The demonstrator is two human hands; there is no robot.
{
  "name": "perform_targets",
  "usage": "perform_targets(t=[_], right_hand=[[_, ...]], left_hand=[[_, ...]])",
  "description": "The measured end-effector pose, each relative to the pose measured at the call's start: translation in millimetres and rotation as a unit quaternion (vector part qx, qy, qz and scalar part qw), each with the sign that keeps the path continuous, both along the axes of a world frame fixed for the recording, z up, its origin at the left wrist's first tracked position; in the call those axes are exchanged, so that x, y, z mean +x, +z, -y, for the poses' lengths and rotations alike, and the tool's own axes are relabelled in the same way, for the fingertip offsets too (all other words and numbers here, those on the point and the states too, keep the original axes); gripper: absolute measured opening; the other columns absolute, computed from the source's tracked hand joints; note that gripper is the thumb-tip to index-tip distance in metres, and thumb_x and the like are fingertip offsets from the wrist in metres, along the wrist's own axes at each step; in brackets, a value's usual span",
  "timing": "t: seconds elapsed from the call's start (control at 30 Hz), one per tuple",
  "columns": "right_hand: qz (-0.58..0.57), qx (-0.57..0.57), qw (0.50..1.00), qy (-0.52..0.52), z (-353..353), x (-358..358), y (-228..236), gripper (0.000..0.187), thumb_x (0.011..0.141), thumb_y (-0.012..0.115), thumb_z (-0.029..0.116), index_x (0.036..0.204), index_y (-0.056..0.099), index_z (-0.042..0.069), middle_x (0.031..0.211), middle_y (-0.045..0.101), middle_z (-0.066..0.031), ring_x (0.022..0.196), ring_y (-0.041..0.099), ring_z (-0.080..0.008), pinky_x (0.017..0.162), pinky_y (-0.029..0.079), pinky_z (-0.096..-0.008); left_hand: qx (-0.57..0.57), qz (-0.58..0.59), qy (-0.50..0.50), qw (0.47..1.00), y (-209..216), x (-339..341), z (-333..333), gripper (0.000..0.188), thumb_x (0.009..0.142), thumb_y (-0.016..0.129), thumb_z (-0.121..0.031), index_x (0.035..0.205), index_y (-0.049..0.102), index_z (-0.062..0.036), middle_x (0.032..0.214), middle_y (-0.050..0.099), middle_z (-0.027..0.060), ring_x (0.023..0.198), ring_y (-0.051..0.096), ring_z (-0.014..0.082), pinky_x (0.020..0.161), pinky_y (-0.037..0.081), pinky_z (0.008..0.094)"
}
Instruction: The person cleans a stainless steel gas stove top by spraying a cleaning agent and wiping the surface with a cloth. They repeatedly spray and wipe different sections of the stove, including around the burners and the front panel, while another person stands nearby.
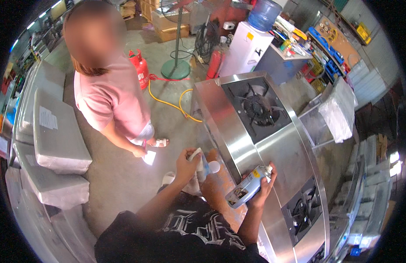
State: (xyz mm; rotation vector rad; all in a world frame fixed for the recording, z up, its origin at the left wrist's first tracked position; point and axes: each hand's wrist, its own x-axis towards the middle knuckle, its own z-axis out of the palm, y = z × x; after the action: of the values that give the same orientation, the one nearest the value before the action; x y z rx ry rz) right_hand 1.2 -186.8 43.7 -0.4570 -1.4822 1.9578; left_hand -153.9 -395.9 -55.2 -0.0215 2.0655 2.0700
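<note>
Steel stove (277,153) edge flanks right hand's (262,191) spray can (247,188); floor (117,175) opens leftward.

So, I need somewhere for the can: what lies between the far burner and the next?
Bare steel panel, in the head view; the right hand and spray can hide part of it.

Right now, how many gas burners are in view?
3: far burner beyond the spray can; middle burner right of the right hand; near burner, cut off at the bottom edge. More may be hidden.
</note>
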Motion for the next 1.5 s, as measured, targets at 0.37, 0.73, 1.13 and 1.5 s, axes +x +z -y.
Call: perform_targets(t=[0.37, 0.73, 1.13, 1.5], right_hand=[[0.046, 0.014, 0.998, -0.045, -3.0, -10.5, -8.9, 0.082, 0.09, 0.072, 0.046, 0.151, 0.033, 0.008, 0.108, 0.059, -0.0158, 0.083, 0.068, -0.0307, 0.07, 0.061, -0.0431], [0.043, 0.084, 0.983, -0.159, 14.9, -11.6, -13.0, 0.08, 0.091, 0.07, 0.045, 0.153, 0.031, 0.013, 0.111, 0.058, -0.0163, 0.081, 0.068, -0.0309, 0.067, 0.06, -0.043], [0.273, 0.201, 0.914, -0.221, 135.3, 5.7, -74.3, 0.103, 0.069, 0.097, 0.018, 0.15, 0.035, 0.001, 0.132, 0.059, -0.0203, 0.119, 0.061, -0.0285, 0.103, 0.049, -0.0444], [0.441, 0.251, 0.784, -0.357, 151.2, 27.9, -150.2, 0.094, 0.077, 0.092, 0.025, 0.153, 0.04, 0.005, 0.137, 0.06, -0.025, 0.125, 0.06, -0.0388, 0.105, 0.048, -0.0481]], left_hand=[[0.022, 0.021, -0.014, 0.999, -33.5, -21.6, 19.1, 0.042, 0.087, 0.071, -0.01, 0.125, 0.058, -0.0007, 0.114, 0.067, 0.0136, 0.104, 0.065, 0.0232, 0.095, 0.051, 0.0357], [0.049, 0.066, -0.084, 0.993, -34.7, -69.6, 46.0, 0.037, 0.098, 0.062, -0.02, 0.128, 0.057, 0.0014, 0.122, 0.06, 0.0131, 0.115, 0.056, 0.0235, 0.103, 0.043, 0.0378], [-0.029, 0.016, -0.155, 0.987, -47.1, -118.9, 99.5, 0.027, 0.097, 0.068, -0.021, 0.113, 0.064, 0.0003, 0.107, 0.066, 0.0099, 0.101, 0.061, 0.0191, 0.093, 0.048, 0.0348], [-0.013, -0.118, -0.102, 0.988, -43.3, -170.7, 33.0, 0.028, 0.095, 0.071, -0.024, 0.108, 0.073, 0.0008, 0.096, 0.073, 0.0127, 0.089, 0.067, 0.0225, 0.084, 0.052, 0.0371]])
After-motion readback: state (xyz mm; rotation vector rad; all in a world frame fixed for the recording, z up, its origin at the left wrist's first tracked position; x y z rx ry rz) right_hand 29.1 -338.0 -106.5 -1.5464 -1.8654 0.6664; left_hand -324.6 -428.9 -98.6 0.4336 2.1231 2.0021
